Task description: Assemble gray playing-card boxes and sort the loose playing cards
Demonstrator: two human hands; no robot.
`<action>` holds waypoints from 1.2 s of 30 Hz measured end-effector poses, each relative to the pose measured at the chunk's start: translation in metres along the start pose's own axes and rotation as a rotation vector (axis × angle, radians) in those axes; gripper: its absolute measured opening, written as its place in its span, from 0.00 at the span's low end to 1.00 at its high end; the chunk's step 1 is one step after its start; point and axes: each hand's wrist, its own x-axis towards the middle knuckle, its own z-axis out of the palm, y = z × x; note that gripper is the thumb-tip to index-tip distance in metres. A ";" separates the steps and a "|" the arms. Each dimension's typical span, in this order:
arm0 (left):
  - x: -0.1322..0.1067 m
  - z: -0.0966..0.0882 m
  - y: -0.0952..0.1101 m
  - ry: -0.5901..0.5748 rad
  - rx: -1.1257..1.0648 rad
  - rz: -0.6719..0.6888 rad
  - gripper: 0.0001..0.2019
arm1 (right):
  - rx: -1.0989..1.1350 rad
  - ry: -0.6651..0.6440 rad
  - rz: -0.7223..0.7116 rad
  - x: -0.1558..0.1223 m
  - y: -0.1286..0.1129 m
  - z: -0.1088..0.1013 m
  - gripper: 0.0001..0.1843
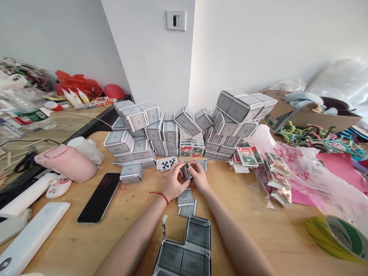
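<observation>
Both my hands meet near the middle of the table, fingers wrapped round a small folded playing card piece (187, 172) with a grey patterned back. My left hand (176, 180), with a red string at the wrist, grips its left side. My right hand (197, 175) closes on its right side; the fingers partly hide the piece. Just beyond the left fingers lie face-up cards (167, 164) showing clubs. Below the hands, a few bent cards (186, 202) lie back up. Nearest me stands a block shape (184, 257) built from card boxes.
Stacked card blocks (135, 147) line the back, with a taller stack (238, 105) at right. At left are a black phone (99, 197), a pink cup (67, 163) and a white power bank (37, 237). Card packs (247, 156), plastic bags and yellow tape (319, 237) lie right.
</observation>
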 end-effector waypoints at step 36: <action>-0.003 0.000 -0.005 0.042 0.028 0.020 0.25 | 0.076 -0.166 0.083 0.003 -0.001 -0.006 0.17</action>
